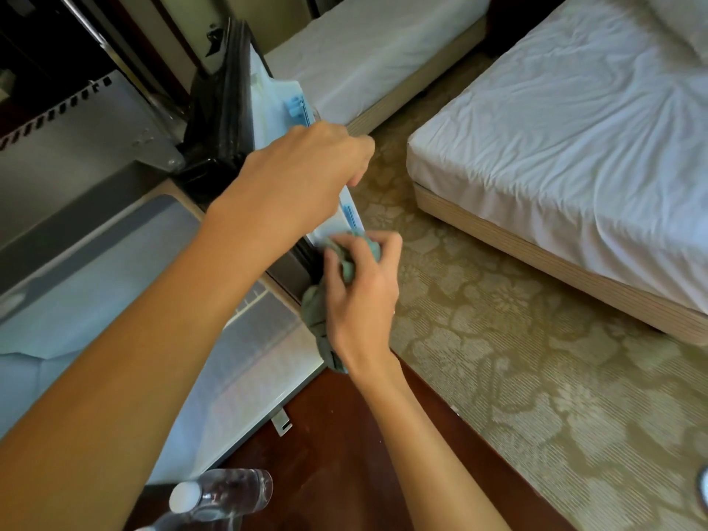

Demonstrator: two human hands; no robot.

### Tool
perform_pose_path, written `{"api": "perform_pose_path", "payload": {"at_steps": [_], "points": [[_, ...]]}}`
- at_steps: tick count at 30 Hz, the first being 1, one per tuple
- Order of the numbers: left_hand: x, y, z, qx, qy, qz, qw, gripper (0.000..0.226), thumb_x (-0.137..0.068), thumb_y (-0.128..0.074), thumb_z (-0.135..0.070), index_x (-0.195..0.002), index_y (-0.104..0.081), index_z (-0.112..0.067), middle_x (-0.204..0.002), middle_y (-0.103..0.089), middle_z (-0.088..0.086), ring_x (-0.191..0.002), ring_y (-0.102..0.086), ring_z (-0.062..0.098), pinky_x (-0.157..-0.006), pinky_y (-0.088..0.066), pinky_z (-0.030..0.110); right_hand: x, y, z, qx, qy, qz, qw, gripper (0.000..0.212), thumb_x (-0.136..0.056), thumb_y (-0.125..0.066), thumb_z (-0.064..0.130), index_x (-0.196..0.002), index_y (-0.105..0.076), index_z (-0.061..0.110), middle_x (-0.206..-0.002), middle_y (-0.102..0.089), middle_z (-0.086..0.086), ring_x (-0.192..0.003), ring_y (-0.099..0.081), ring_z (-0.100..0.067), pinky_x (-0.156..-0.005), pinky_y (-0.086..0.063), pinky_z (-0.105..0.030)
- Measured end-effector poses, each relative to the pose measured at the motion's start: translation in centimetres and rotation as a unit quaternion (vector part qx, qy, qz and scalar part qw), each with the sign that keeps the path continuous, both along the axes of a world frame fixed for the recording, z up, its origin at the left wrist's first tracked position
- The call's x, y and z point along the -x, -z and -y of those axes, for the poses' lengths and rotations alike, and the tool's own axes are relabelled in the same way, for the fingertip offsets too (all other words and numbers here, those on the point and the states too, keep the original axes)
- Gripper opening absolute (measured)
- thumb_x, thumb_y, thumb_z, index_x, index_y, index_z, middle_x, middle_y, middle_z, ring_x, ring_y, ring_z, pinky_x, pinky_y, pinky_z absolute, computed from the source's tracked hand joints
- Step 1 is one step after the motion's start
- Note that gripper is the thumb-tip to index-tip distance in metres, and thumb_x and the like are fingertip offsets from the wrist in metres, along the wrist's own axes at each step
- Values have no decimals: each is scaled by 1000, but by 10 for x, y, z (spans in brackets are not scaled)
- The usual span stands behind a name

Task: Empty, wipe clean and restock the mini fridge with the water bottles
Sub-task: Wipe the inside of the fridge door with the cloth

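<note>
While the fridge door (276, 109) stands swung open, the left hand (306, 174) grips its top edge, fingers curled over it, and the right hand (360, 297) pinches a bunched green cloth (325, 300) against the door's near edge. Water bottles (218, 496) stand on the wooden floor (344, 435) below. Patterned carpet (517, 377) lies open between door and beds (574, 128).

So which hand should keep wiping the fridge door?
The right hand: it already grips the green cloth against the fridge door edge. The left hand is busy holding the door steady.
</note>
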State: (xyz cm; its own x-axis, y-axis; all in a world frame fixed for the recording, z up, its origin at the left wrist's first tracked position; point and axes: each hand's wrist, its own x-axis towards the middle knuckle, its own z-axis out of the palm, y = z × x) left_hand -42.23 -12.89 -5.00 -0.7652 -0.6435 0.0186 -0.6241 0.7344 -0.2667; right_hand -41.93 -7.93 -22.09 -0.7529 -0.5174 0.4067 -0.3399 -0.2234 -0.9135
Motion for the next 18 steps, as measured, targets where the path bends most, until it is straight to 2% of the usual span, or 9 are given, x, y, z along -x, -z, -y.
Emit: {"api": "perform_pose_path", "payload": {"at_steps": [2,4,9,14,18], "points": [[-1,-1,1,-3,0,-1,1000,32,-85,-57,1,-89,-39,-24,-100,-47,1,-84,-44,21,-58,-33,35,1,-32,4,37,3,-21,999,7,-92,-64,8,-96,-66,3,-106,-44,-6,-94,-52,-19,-77,-47,-26],[1,-5,-1,-12,-8,4,1000,31,-85,-61,-3,-90,-37,-23,-99,-47,2,-85,-44,21,-62,-36,37,2,-45,6,49,2,-31,998,2,-89,-64,4,-90,-64,2,-105,-44,-8,-91,-50,-20,-73,-47,-30],[4,-9,-7,-26,-55,32,998,21,-89,-61,-6,-94,-48,-22,-102,-44,5,-90,-46,22,-69,-39,37,0,-42,5,65,4,-30,997,5,-88,-65,1,-93,-65,1,-106,-45,-10,-95,-50,-20,-76,-48,-33],[-2,-6,-1,-36,-35,25,998,20,-90,-56,-6,-87,-53,-26,-90,-38,-4,-82,-46,17,-51,-28,27,1,-20,4,59,-2,-44,997,13,-94,-66,12,-104,-70,5,-110,-43,-10,-101,-52,-20,-83,-51,-29],[2,-8,-5,-42,-58,26,997,34,-90,-47,7,-89,-53,-27,-102,-42,0,-88,-51,22,-49,-28,28,3,30,-1,-4,-16,-46,999,16,-95,-66,15,-109,-70,10,-116,-38,-1,-105,-51,-16,-87,-48,-22]]}}
